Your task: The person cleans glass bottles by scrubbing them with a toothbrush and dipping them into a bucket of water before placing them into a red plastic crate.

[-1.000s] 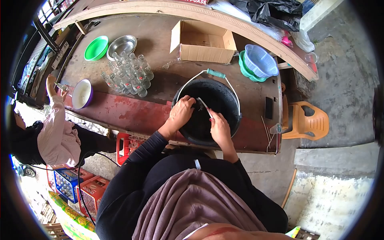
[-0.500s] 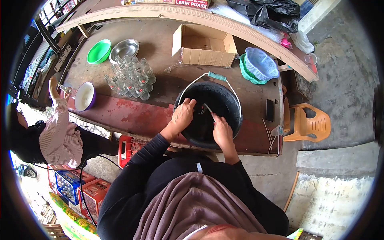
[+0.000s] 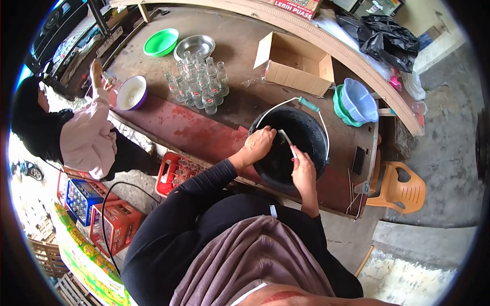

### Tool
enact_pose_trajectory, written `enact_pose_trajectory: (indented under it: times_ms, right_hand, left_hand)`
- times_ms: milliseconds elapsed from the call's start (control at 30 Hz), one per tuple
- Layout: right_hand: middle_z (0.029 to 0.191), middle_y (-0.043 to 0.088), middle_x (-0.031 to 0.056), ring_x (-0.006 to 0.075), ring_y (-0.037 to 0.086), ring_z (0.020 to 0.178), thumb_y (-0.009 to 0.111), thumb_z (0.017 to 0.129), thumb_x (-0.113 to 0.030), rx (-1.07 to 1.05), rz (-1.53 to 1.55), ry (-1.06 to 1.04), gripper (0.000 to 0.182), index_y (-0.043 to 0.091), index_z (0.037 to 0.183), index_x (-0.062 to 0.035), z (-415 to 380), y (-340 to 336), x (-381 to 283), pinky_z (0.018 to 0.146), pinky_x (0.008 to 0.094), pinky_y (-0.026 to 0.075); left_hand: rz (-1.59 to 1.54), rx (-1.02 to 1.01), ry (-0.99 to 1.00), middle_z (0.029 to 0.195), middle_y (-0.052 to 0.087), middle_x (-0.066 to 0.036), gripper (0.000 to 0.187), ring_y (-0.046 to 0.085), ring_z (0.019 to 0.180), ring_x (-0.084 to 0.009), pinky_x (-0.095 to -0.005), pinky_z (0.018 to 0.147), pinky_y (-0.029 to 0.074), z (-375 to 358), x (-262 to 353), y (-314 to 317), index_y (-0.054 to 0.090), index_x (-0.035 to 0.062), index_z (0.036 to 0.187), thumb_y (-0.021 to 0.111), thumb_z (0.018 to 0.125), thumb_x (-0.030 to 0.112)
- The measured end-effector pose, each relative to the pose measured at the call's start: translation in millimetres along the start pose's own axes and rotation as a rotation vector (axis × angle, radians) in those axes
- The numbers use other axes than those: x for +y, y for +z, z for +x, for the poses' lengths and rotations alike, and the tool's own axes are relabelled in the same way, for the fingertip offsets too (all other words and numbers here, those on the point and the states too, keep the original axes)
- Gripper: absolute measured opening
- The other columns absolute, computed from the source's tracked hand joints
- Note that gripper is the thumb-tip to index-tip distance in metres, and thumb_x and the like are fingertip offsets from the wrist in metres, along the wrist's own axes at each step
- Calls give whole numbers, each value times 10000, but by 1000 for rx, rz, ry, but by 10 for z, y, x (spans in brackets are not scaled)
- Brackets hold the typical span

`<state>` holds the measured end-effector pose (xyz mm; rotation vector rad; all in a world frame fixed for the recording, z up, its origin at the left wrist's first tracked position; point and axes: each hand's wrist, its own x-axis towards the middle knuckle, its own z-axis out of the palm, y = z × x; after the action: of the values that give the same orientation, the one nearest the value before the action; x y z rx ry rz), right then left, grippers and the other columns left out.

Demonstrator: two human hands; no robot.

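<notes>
A black bucket [image 3: 261,172] with a wire handle and green grip stands near the table's front edge. Over its left rim, my left hand [image 3: 259,144] is closed, and what its fingers hold is hidden. My right hand [image 3: 304,172], above the right half of the bucket, grips a small knife [image 3: 287,138] with a pale handle. The blade points up and left toward my left fingertips without clearly touching them. The dark inside of the bucket is hard to make out.
Glass bottles [image 3: 196,84] stand grouped left of the bucket, near a green basin [image 3: 161,42] and steel bowl [image 3: 211,43]. An open carton [image 3: 296,79] and plastic baskets [image 3: 363,104] sit behind. Left, another person [image 3: 84,137] reaches beside a white-and-purple bowl [image 3: 142,100].
My view has shifted, so the table appears farther right and tilted. The knife has risen, its blade now higher by my left fingers. The other person's arm has bent.
</notes>
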<state>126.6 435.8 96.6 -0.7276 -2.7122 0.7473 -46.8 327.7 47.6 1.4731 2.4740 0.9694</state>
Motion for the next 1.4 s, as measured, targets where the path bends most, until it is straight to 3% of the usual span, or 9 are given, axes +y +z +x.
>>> enact_pose_trajectory:
  times_ms: [167,267,500,700,800,933,1200,1300,1400]
  right_hand:
    - [1062,634,181,404,624,949,554,919,-62,-54,-214,165,353,608,1266,-100,34,99,159,814,477,502]
    - [1073,632,177,406,623,954,559,918,-74,16,-102,93,355,607,1267,-109,69,6,70,817,477,503]
    - [1074,626,168,404,649,920,524,946,-120,-103,-243,157,362,579,1303,-121,36,47,186,794,477,534]
    - [1047,622,176,394,654,917,515,932,-76,-11,-22,-22,382,572,1309,-107,-76,86,11,768,474,537]
    - [1038,618,155,393,651,891,527,941,-106,-59,-242,128,368,572,1305,-112,-18,90,133,732,480,537]
    - [1036,620,160,392,651,897,508,941,-100,22,-96,6,373,569,1308,-125,-48,18,-43,739,472,538]
    - [1038,623,178,403,634,932,541,926,-88,-28,-172,155,367,586,1290,-92,-47,14,73,788,480,515]
    - [1035,622,182,406,632,939,547,925,-90,13,-30,37,372,584,1295,-91,-101,44,-58,790,480,514]
    - [1040,616,172,398,634,931,549,933,-94,-84,-200,171,378,583,1309,-115,-89,98,-3,784,478,512]
  left_hand:
    - [20,-66,-31,959,618,-192,229,653,872,-389,-464,764,532,30,51,-69,601,15,1034,621,808,41]
    - [-52,-19,-11,963,615,-192,274,642,883,-399,-472,793,519,56,0,-24,625,23,1108,613,838,66]
    - [-81,-16,-57,1013,610,-177,254,638,939,-387,-459,830,516,46,73,-77,630,20,1076,662,843,117]
    - [-17,-65,-63,1036,603,-174,283,639,936,-395,-467,815,523,25,54,-64,613,23,1087,672,823,107]
    - [8,-97,-76,1038,600,-177,286,641,925,-401,-471,800,528,17,74,-78,610,28,1091,670,821,98]
    - [-29,-56,-73,1035,598,-179,281,645,906,-400,-468,784,533,55,49,-61,609,38,1095,670,831,109]
    - [-51,-7,-76,1026,597,-170,252,645,918,-394,-464,794,531,67,71,-50,620,39,1072,669,848,142]
    - [-36,36,-111,1033,598,-170,239,645,921,-389,-462,799,528,35,95,-69,624,29,1056,660,835,112]
    - [-15,-55,-85,1033,595,-165,259,647,939,-371,-457,812,524,15,112,-103,633,23,1058,608,800,17]
